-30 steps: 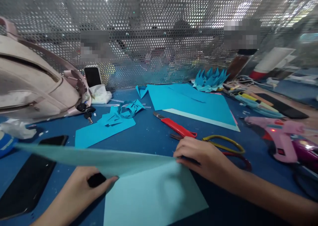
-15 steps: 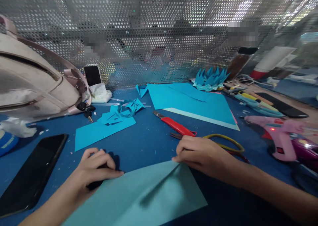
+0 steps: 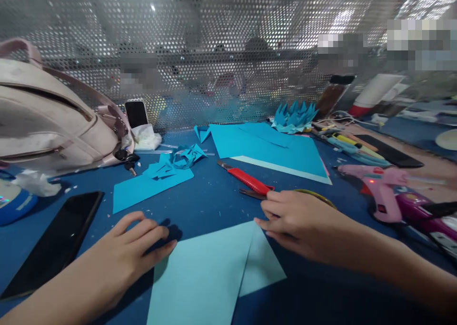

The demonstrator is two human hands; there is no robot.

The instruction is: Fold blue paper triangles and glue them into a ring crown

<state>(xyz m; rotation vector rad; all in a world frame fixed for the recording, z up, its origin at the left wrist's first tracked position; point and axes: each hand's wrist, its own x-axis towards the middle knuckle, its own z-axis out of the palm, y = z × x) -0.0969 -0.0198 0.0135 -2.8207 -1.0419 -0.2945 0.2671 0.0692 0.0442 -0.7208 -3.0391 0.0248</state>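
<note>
A light blue sheet of paper (image 3: 200, 277) lies in front of me, folded over at an angle so that a triangular part shows at its right. My right hand (image 3: 296, 222) has its fingertips closed at the sheet's top corner. My left hand (image 3: 134, 253) is at the upper left corner, its thumb at the paper's edge and its other fingers apart and loosely bent. Just beyond my right hand are a red utility knife (image 3: 250, 180) and scissors (image 3: 317, 196) with yellow handles, partly covered by that hand.
Blue paper sheets (image 3: 264, 146), folded blue pieces (image 3: 174, 161) and a spiky blue paper form (image 3: 295, 117) lie farther back. A black phone (image 3: 53, 244) and a pale backpack (image 3: 53, 115) are at left. At right lies a pink glue gun (image 3: 382, 187). A perforated metal panel (image 3: 214, 87) stands behind.
The sheet now lies flatter, with a straight fold edge where a loose crease was. My left hand has raised its fingers; my right hand stays at the top corner. The view has shifted slightly.
</note>
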